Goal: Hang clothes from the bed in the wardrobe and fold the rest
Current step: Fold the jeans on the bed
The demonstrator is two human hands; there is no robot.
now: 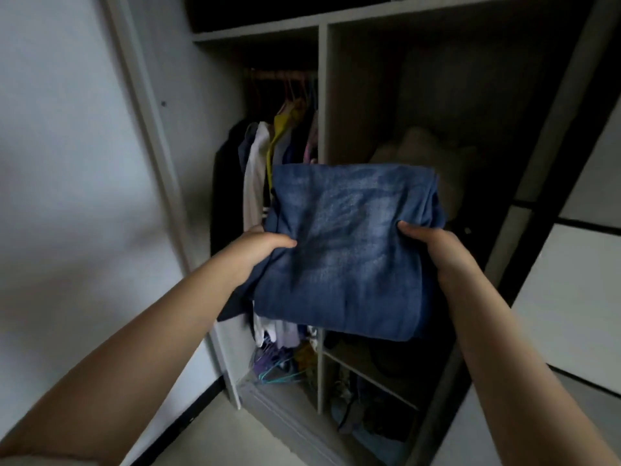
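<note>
- In front of the open wardrobe (322, 95), folded blue jeans (346, 250) are held up.
- Left hand (258, 245) pinches their left edge.
- Right hand (426, 242) grips their right edge.

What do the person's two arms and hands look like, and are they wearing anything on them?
Both forearms are bare, with no sleeves reaching the wrists. The left hand and right hand wear no gloves; no rings, watch or bracelet are visible. At the bottom left corner, a pale fabric edge, perhaps a rolled sleeve, shows near the left elbow.
</note>
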